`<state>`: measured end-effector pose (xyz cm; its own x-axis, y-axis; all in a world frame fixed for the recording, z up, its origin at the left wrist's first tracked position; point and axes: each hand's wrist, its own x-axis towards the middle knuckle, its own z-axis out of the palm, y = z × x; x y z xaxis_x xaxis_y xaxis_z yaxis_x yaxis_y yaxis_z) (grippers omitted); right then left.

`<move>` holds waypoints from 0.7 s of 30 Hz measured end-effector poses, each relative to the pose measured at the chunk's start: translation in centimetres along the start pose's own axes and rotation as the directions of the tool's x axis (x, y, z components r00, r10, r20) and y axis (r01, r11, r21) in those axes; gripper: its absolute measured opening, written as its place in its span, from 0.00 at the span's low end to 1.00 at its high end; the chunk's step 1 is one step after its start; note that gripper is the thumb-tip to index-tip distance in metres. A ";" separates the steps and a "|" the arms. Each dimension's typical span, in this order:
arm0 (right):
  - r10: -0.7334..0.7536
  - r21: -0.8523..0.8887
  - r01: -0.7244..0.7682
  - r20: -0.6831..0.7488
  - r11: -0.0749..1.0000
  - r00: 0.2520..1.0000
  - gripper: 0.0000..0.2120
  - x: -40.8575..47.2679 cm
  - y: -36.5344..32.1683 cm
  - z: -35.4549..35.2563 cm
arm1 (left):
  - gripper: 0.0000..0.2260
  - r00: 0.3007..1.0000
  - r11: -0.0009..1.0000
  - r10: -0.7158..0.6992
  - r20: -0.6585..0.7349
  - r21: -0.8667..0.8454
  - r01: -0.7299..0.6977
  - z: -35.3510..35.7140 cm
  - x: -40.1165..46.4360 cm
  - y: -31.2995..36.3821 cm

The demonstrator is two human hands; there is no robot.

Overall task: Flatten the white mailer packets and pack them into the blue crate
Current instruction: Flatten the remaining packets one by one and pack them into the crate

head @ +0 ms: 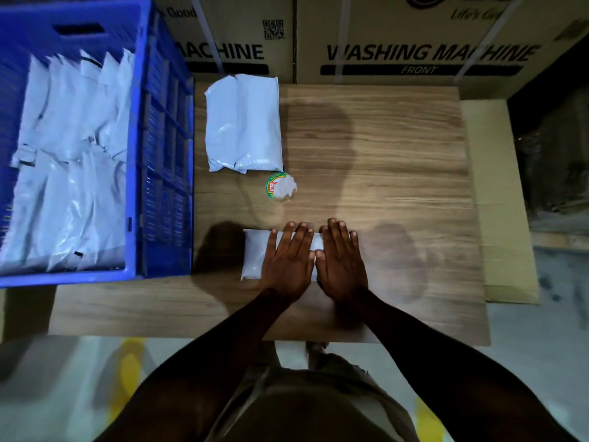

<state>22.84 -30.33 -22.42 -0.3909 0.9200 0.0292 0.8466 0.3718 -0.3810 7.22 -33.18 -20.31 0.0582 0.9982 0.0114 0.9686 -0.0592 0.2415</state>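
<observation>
step: I'm flattening a packet (255, 255) at the table (398, 154) near edge
hands: left hand (288, 261) and right hand (342, 261) side by side, fingers straight, pressing it
crate (140, 154): left, part-filled
next: I'd lift it, slot it in

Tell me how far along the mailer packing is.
Done: many packets already stand in rows in the crate. In hand: the left hand and right hand press flat, side by side, on one packet at the table's near edge. Left: a stack beside the crate, then crating both.
</observation>
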 end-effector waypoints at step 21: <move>-0.040 -0.232 0.029 -0.041 0.972 0.998 0.27 1.3 -6.9 1.4 | 0.24 0.994 0.991 -0.107 -0.007 -0.082 0.106 -1.1 -2.7 -6.0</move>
<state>15.96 -31.92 -21.09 -0.4091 0.9088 0.0824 0.8955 0.4172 -0.1551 0.97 -35.54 -20.73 -0.0479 0.9988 -0.0078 0.9463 0.0479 0.3196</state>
